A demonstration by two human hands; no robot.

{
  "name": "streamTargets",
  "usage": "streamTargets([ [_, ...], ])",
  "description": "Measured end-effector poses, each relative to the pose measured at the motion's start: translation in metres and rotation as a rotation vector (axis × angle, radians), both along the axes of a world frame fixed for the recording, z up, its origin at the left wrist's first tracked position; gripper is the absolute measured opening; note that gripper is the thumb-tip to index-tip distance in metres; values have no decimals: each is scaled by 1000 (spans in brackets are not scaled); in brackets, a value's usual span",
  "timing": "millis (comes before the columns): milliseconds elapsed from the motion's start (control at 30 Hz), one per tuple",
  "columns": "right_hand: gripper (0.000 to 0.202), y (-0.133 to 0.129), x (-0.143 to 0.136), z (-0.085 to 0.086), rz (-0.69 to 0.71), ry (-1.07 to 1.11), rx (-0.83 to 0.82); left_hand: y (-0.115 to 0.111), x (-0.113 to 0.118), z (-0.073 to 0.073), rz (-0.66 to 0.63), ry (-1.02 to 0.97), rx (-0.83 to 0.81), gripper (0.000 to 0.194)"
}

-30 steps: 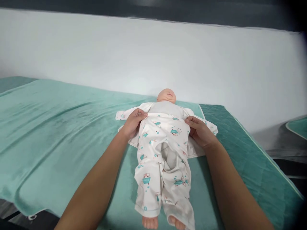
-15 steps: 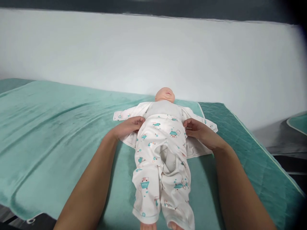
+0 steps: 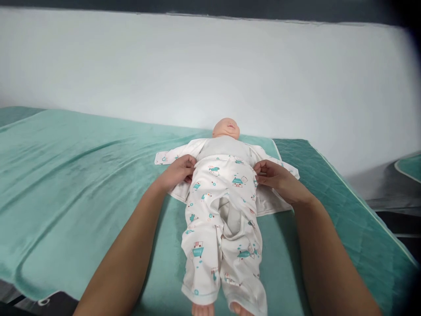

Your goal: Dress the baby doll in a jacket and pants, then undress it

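Note:
A baby doll [image 3: 226,128] lies on its back, head toward the wall and feet toward me. It wears white printed pants [image 3: 226,197], drawn up over its pale grey torso [image 3: 224,146], with an opening at the crotch. A matching white top [image 3: 179,152] is spread out beneath it, sleeves stretched to both sides. My left hand [image 3: 180,170] pinches the pants at the left side of the waist. My right hand [image 3: 272,176] pinches the pants at the right side, fingers curled. The fingertips are partly hidden against the cloth.
A light green sheet [image 3: 75,193] with wrinkles covers the surface on the left and under the doll. To the right lies a darker green quilted pad [image 3: 342,219]. A white wall [image 3: 210,70] rises behind the doll's head.
My left hand has shifted slightly up and inward along the waist, and my right hand has moved a little. The doll and its clothes lie nearly the same.

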State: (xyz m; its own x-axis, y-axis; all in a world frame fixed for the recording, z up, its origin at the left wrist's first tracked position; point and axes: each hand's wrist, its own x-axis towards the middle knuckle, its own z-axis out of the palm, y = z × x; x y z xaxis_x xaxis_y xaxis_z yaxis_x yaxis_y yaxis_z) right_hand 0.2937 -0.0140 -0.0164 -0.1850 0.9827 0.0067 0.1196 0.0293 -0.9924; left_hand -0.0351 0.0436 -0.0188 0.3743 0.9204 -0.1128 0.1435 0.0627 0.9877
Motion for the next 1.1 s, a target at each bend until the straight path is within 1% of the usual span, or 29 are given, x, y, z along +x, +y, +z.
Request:
streamTargets([
  [67,24,4,-3,-5,-58,-70,-6,0,2,-1,56,63,31,18],
  [133,22,8,-7,-12,-116,-177,15,0,3,-1,63,119,63,20],
  [233,23,13,-11,-19,-177,-305,47,-1,3,2,-10,150,104,20],
  [333,27,12,-12,-21,-177,-325,33,-3,6,8,-66,129,121,16],
  [433,28,8,-14,-18,-139,-280,57,-7,11,8,-13,16,112,16],
  [533,26,4,-19,-13,-124,-206,92,-8,17,3,-23,-125,14,22],
  [600,22,3,-24,-11,-138,-105,82,-8,18,-1,-62,-201,-63,27],
  [700,22,3,-27,-11,-162,89,43,-7,19,-4,-61,-287,-104,35],
  [767,23,4,-27,-12,-156,191,12,-7,18,-4,-61,-313,-116,38],
  [867,24,6,-23,-15,-117,289,-33,-6,16,-5,-74,-347,-142,39],
  [1000,20,7,-19,-15,-89,345,-67,-5,13,-6,-108,-375,-169,39],
  [1100,20,8,-20,-14,-91,366,-75,-5,13,-7,-116,-316,-120,39],
])
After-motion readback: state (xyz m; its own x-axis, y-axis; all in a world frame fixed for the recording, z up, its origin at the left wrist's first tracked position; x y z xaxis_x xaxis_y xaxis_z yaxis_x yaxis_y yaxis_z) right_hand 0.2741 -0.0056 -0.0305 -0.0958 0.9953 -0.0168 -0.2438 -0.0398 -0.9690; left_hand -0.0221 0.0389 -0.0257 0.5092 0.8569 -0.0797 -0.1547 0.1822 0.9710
